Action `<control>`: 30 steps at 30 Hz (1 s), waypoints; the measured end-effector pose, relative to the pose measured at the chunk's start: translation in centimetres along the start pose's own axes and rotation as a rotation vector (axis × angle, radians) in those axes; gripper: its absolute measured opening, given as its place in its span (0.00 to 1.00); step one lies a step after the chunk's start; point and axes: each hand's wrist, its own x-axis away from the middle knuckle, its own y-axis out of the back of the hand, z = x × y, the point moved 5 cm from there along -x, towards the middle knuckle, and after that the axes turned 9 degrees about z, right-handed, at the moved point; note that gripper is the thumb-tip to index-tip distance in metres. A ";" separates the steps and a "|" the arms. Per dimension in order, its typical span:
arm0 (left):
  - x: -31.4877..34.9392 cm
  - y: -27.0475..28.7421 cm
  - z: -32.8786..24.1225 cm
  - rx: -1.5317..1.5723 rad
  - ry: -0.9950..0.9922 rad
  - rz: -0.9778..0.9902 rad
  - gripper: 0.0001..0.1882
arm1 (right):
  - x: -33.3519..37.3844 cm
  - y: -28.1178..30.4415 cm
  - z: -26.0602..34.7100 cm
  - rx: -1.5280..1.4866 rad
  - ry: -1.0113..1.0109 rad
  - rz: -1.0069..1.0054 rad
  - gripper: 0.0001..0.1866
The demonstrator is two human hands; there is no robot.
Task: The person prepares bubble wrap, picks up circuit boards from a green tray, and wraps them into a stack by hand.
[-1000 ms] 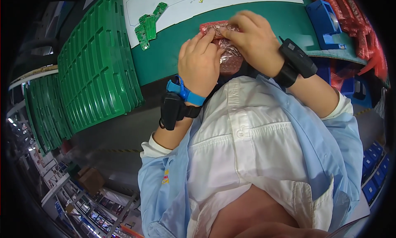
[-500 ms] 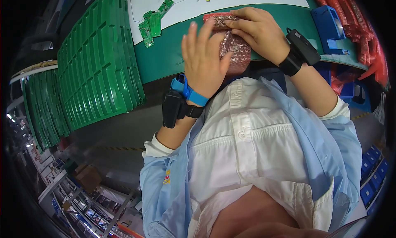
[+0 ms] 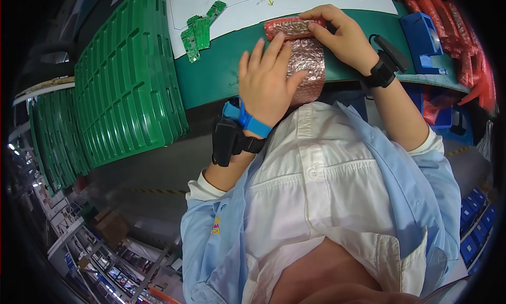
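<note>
A worker in a pale blue jacket stands close against a green counter, both hands at a small roll of red-tinted bubble wrap. The left hand lies palm down with its fingers apart, the tips reaching the roll's near edge. The right hand is clamped on the roll's right end, thumb on top and index finger curled by the far edge. Between the two hands, a loose tail of wrap runs from the roll toward the worker, under the left thumb and past the counter's front edge. That edge passes beneath the heel of the left hand, near a blue wristband and a black device.

Beyond the left hand and to its left, green circuit boards lie bunched, straddling the border of a white sheet. Farther left, well apart from the hand, tall green trays stand beside the counter; a bare stretch of green surface gives the left hand room on that side. To the right of the right hand, across a narrower green gap, sits a blue tape dispenser, with red bubble wrap bundles heaped just past it at the counter's far right.
</note>
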 end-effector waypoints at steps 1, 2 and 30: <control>0.6 -0.1 0.6 -0.031 0.064 -0.005 0.27 | 0.0 0.0 -0.1 -0.022 -0.022 0.005 0.14; 1.1 0.1 1.1 -0.057 0.128 -0.012 0.25 | 0.0 0.0 -0.1 -0.040 -0.048 0.010 0.14; -0.8 1.4 1.8 0.052 0.045 -0.191 0.23 | 0.5 -0.2 1.0 0.121 0.102 -0.120 0.13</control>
